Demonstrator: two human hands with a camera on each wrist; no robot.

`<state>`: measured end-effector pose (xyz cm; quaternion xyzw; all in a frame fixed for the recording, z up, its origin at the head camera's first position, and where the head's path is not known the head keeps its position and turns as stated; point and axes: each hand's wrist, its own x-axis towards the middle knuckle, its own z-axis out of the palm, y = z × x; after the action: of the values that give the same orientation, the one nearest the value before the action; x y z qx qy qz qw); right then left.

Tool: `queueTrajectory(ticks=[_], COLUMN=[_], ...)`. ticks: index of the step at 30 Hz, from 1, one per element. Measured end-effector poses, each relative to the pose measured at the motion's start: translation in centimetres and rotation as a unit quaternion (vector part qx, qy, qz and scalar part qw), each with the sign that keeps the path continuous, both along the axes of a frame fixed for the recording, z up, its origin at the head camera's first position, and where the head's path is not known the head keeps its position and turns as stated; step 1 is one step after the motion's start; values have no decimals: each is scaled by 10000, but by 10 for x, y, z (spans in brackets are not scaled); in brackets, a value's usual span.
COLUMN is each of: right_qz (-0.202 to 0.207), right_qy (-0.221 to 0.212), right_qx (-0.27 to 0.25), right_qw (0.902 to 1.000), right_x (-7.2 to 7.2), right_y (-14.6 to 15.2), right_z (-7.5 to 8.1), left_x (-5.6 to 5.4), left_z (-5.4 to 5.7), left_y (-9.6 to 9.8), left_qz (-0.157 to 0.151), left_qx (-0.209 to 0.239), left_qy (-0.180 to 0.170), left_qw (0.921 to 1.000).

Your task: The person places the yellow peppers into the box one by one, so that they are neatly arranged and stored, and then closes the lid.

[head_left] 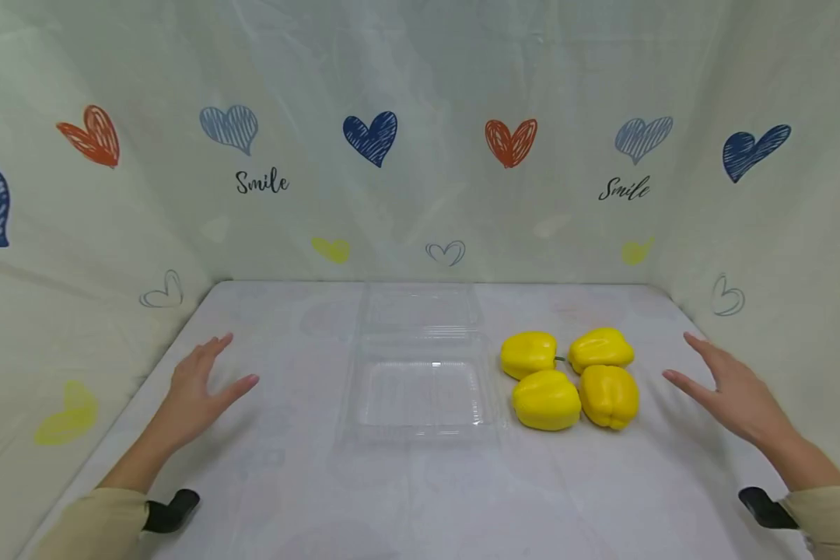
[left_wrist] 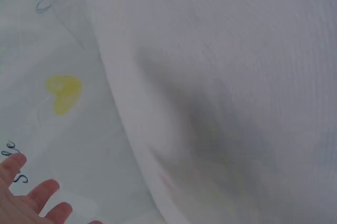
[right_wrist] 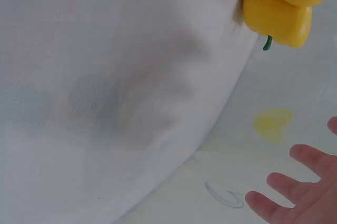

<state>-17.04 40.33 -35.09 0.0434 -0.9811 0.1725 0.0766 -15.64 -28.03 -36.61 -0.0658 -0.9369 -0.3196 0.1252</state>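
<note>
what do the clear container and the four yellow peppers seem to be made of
Clear container: probably thin, glossy plastic; the tabletop shows through it and its ridged edges catch bright glints.
Four yellow peppers: smooth and shiny, with highlights on their lobes; either real vegetable or moulded plastic, which the look alone can't settle.

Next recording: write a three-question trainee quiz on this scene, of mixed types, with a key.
1. How many peppers lie on the table?
2. True or false: the right hand grips a pepper.
3. Fill in: the clear box sits between the peppers and the ... hand.

Key:
1. Four, all yellow.
2. False; it holds nothing, and a gap shows between it and the peppers.
3. Left; the left hand is empty too.
</note>
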Motion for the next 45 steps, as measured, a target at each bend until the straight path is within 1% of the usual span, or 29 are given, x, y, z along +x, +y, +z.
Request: queueTrajectory(ticks=[3,10,15,22,28,45], right_qz=[43,142,70,107,155,64], right_qy=[-39,-2,-56,-109,-176,-451], right_qx=[-113,-290,-300,-350,-388,-337], right_qw=[9999,9995,9995,9993,9990,9984], right_x=[-1,-2,-3,-2,-2,0], right_y=[-4,-11,-16,-21,-24,-30], right_z=[1,1,0,0,0,-2], left_x=[0,1,2,1,0,-4], left_z=[2,4,4,2,1,-4], left_y=[7,17,24,32,40,57], left_qz=[-35,-155,-227,-327,-331,-474], left_qx=[174,465,623,806,875,1326], left_qy=[-199,-325,-432,-420,-453,-399], left_qw=[9996,9983,9969,9953,9946,9892])
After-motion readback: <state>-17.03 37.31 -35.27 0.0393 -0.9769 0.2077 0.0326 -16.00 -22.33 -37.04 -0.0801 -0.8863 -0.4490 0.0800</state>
